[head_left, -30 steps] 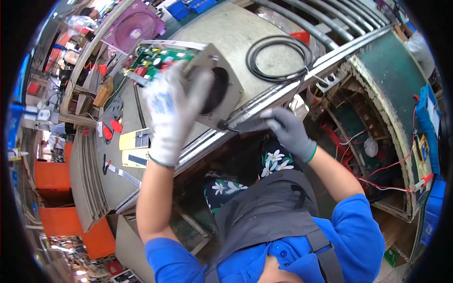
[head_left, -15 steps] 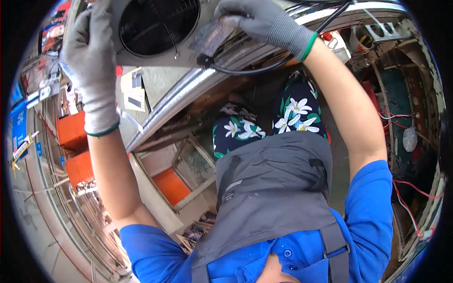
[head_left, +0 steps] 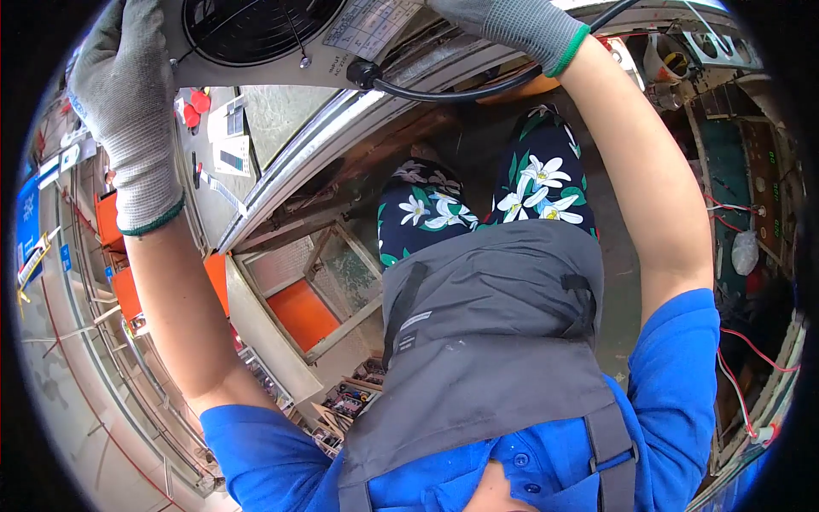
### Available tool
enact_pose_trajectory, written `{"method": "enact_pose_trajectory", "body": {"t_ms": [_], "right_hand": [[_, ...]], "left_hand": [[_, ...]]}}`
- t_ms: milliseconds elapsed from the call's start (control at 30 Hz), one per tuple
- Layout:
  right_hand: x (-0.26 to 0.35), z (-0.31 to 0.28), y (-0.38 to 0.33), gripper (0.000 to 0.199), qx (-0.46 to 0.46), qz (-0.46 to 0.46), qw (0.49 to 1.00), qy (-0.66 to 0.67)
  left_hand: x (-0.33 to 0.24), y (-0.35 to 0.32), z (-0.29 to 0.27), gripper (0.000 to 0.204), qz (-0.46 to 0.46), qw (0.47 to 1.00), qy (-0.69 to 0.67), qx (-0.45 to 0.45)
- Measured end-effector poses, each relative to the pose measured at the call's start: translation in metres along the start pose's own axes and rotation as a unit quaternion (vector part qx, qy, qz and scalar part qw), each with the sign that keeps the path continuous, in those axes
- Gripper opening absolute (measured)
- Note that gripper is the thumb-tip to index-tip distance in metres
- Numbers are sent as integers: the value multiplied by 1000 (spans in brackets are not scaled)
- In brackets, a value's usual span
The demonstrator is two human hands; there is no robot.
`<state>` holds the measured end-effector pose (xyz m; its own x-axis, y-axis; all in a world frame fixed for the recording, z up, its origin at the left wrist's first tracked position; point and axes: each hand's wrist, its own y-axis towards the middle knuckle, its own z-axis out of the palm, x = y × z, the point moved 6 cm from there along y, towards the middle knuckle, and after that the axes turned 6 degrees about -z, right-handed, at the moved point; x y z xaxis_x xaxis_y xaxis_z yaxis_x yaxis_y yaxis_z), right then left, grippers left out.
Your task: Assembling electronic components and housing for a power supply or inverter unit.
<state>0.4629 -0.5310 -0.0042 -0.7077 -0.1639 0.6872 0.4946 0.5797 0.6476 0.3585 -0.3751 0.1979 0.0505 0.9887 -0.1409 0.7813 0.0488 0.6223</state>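
Note:
At the top of the view a grey metal housing carries a round black fan opening behind a wire guard. My left hand, in a grey knit glove, is closed on its left edge. A printed label lies on the housing, right of the opening. Below the label a thick black cable leaves through a black gland and curves off to the right. My right hand, gloved too, is near the label's upper right; the picture's top edge cuts off its fingers.
A workbench with a metal edge rail runs under the housing, with a printed sheet on it. Orange bins stand lower left. At right are a panel with green readouts, loose red and white wires and a plastic bag.
The housing has shifted up and left in the picture, along with my left hand. My right hand has moved up and right, away from the label, and its fingers have left the view.

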Motion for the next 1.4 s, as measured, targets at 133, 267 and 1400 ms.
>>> {"method": "enact_pose_trajectory", "body": {"t_ms": [133,267,1400], "right_hand": [[-1,2,-1,19,-19,-1,1000,-20],[2,3,-2,19,-23,25,998,-45],[-6,26,-5,31,92,267,948,145]], "left_hand": [[-1,5,-4,28,16,1000,1,17],[-13,3,2,28,114,982,148,38],[7,-25,4,68,8,994,-51,-92]]}}
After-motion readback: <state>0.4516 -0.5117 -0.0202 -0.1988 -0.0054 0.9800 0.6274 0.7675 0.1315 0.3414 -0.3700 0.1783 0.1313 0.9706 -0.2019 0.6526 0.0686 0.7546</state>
